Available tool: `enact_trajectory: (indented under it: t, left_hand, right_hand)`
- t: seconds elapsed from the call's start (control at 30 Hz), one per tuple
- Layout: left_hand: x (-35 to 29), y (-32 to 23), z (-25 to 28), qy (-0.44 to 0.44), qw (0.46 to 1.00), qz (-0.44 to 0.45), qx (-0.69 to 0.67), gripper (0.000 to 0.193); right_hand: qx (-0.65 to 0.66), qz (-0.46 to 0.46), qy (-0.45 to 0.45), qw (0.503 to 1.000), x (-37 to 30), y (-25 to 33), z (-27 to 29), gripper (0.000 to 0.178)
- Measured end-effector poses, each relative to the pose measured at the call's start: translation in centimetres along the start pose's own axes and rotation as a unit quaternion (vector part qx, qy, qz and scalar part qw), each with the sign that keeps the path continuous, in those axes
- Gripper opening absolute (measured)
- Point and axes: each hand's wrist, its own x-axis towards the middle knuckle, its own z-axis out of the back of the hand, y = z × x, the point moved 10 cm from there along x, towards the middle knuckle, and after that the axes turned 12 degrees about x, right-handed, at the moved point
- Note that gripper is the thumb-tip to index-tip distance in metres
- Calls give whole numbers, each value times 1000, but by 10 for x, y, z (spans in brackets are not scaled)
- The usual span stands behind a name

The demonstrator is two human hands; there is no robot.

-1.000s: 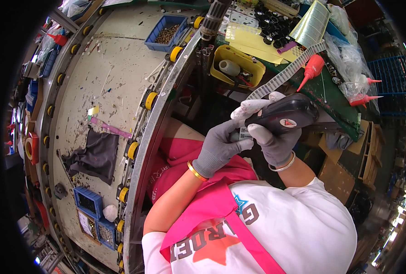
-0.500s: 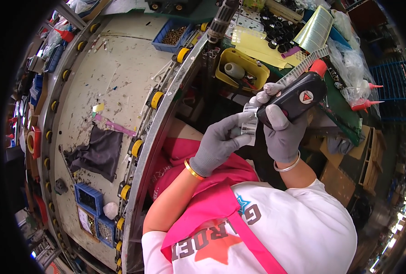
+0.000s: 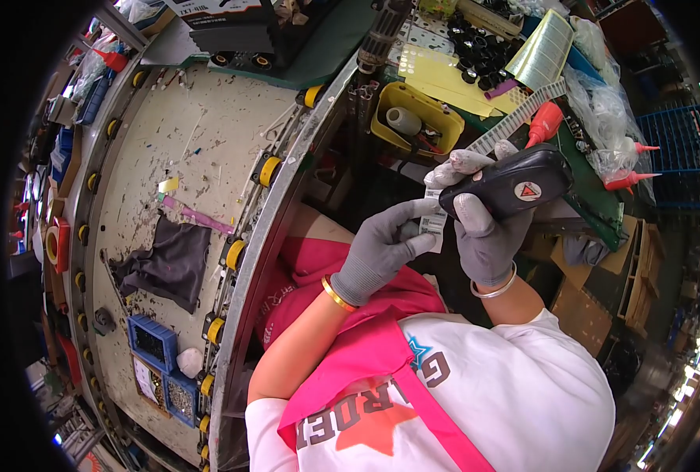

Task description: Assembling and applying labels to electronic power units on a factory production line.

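My left hand (image 3: 383,250), in a grey glove, pinches a white printed label strip (image 3: 435,228) between thumb and fingers. To its right, my right hand (image 3: 490,232) is closed around a long, rounded black plastic housing (image 3: 515,179), thumb below and fingers above. A round sticker with a red triangle (image 3: 528,191) faces up on the housing. The strip's upper end lies close to the housing's left end, next to my right fingertips. Whether it is stuck there, I cannot tell.
A yellow bin (image 3: 389,140) and a red nozzle bottle (image 3: 544,126) stand beyond my hands. On the left, a roller-edged line carries a dark cloth (image 3: 169,263) and blue parts bins (image 3: 151,343). A green board (image 3: 318,59) bearing black equipment (image 3: 240,35) extends over its far end.
The black housing has turned slightly in my right hand, exposing more of the red bottle. The green board with its equipment has come nearer along the line, covering a blue bin of small parts.
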Motion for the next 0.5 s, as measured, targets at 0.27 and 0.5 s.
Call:
enact_trajectory:
  t: [0.27,0.5]
  left_hand:
    - [2,-2,-3,3,999,-8,33,43]
    - [1,-4,-2,2,997,-7,74,37]
  right_hand:
    - [-21,-51,26,998,-1,-10,5,62]
    - [-44,-29,50,997,-2,-10,2,60]
